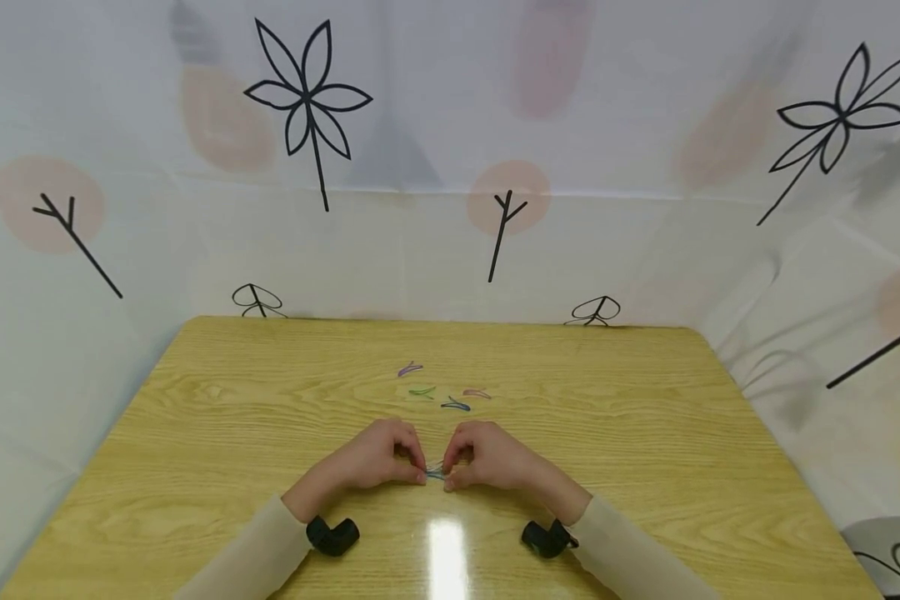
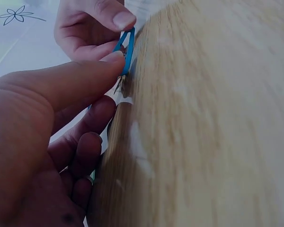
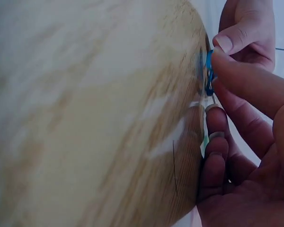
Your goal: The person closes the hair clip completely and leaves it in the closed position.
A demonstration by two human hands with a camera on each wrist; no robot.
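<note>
Near the front middle of the wooden table (image 1: 195, 433) my two hands meet fingertip to fingertip. Between them is a small blue loop (image 1: 435, 474), like a paper clip. My left hand (image 1: 417, 468) pinches one end of the blue loop (image 2: 128, 47) with thumb (image 2: 109, 64) and curled fingers. From the other side my right hand (image 1: 452, 472) pinches the same loop (image 3: 209, 71), its thumb (image 3: 232, 71) pressed on it. The loop sits just above the tabletop, and I cannot tell whether it touches the table.
Several loose coloured loops lie behind the hands: purple (image 1: 409, 368), green (image 1: 422, 391), pink (image 1: 477, 393) and blue (image 1: 455, 406). A white sheet with flower drawings (image 1: 307, 100) walls the table on three sides. Black wrist cameras (image 1: 332, 535) sit on both cream sleeves.
</note>
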